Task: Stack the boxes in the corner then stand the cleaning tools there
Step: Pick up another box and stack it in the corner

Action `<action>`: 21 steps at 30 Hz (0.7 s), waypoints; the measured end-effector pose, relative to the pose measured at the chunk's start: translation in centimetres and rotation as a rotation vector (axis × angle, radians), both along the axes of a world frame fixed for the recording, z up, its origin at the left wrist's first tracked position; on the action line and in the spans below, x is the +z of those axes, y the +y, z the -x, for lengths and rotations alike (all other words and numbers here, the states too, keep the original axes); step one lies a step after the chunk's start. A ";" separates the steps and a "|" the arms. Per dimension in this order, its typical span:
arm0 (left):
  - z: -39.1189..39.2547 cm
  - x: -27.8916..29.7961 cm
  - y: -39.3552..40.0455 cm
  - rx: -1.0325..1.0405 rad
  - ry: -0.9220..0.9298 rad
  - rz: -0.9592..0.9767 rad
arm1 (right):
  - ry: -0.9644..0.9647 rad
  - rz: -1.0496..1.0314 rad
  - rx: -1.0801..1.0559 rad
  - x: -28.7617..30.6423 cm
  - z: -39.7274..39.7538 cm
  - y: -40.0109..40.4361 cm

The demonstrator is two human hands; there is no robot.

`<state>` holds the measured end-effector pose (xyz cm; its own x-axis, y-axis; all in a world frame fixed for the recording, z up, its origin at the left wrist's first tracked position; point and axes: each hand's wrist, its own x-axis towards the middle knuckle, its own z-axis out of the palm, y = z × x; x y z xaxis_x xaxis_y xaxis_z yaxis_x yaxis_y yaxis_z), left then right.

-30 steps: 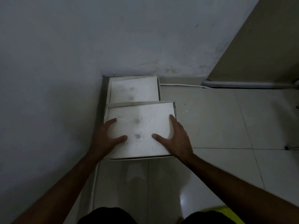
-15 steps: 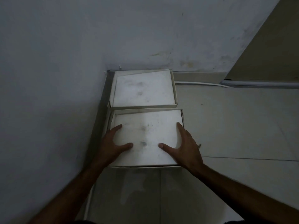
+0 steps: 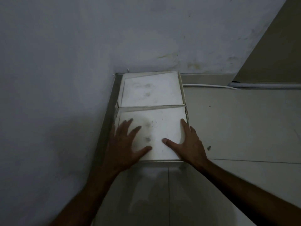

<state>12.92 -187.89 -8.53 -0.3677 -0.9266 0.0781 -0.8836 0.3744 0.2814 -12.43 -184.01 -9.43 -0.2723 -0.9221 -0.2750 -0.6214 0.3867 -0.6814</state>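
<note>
Boxes: near white box (image 3: 156, 129) sits on the floor tiles (image 3: 236, 124), touching the far white box (image 3: 151, 90), which is in the wall corner.
Left hand (image 3: 125, 147): flat on the near lid, fingers spread, released.
Right hand (image 3: 189, 144): flat at the lid's right edge, gripping nothing.
Risk: boxes lie side by side, not stacked; pressing may cave the lid, and lifting may snag the cable (image 3: 210, 86).
Writing: none readable; only smudges.

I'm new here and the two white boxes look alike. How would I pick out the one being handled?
Find the corner where the two walls meet. Two white boxes sit in a row along the left wall. It is the nearer box, the one with both hands flat on its top, not the far box tucked in the corner.
</note>
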 end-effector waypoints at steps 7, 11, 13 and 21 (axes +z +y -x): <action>0.5 -1.1 1.0 -0.099 -0.011 -0.099 | 0.020 0.012 0.001 -0.1 -0.7 -0.7; 0.7 -1.1 0.8 -0.093 -0.006 -0.085 | 0.022 0.023 0.001 0.1 -0.9 -0.9; 0.7 -1.2 0.7 -0.089 -0.007 -0.081 | 0.020 0.024 -0.001 -0.1 -0.8 -0.9; 0.7 -1.3 0.3 -0.097 -0.017 -0.025 | 0.012 0.029 0.000 -0.6 -0.7 -0.9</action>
